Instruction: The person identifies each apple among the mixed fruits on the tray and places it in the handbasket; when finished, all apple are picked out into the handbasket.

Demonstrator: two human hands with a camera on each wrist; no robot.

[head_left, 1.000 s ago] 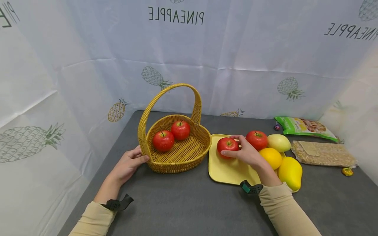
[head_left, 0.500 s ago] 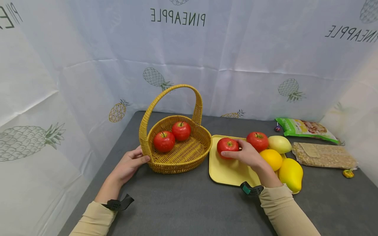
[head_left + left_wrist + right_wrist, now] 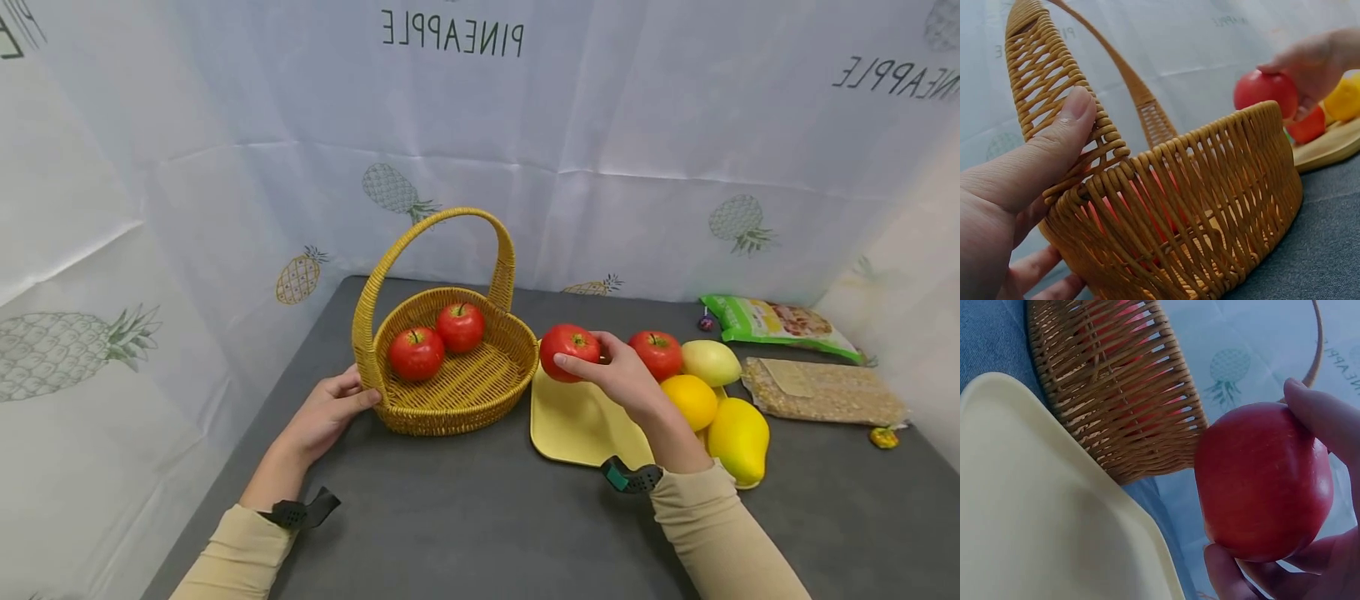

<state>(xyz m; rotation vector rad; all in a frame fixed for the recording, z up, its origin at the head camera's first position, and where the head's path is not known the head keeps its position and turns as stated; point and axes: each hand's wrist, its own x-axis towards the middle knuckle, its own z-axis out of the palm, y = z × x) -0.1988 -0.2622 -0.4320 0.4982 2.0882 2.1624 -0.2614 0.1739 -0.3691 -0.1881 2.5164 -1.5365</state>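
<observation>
My right hand [image 3: 611, 375] grips a red apple [image 3: 567, 351] [image 3: 1263, 481] lifted above the left end of the yellow tray [image 3: 573, 425] [image 3: 1035, 512], close to the rim of the wicker basket [image 3: 450, 371] [image 3: 1116, 394]. The basket holds two red apples [image 3: 415, 352] [image 3: 460, 326]. My left hand [image 3: 330, 410] holds the basket's near-left side, the thumb [image 3: 1054, 140] pressed on the base of the handle [image 3: 1054, 81]. On the tray's right part lie another red apple [image 3: 657, 353], a pale yellow fruit [image 3: 709, 362], an orange [image 3: 690, 402] and a mango [image 3: 738, 440].
The grey tabletop [image 3: 465, 525] is walled by pineapple-print sheets. At the back right lie a green snack bag [image 3: 776, 321] and a clear bag of grains [image 3: 821, 390]. A small wrapped candy [image 3: 884, 437] and a purple one [image 3: 705, 322] sit nearby.
My right hand has lifted the red apple off the tray and carried it up and slightly left toward the basket. The left hand stays on the basket.
</observation>
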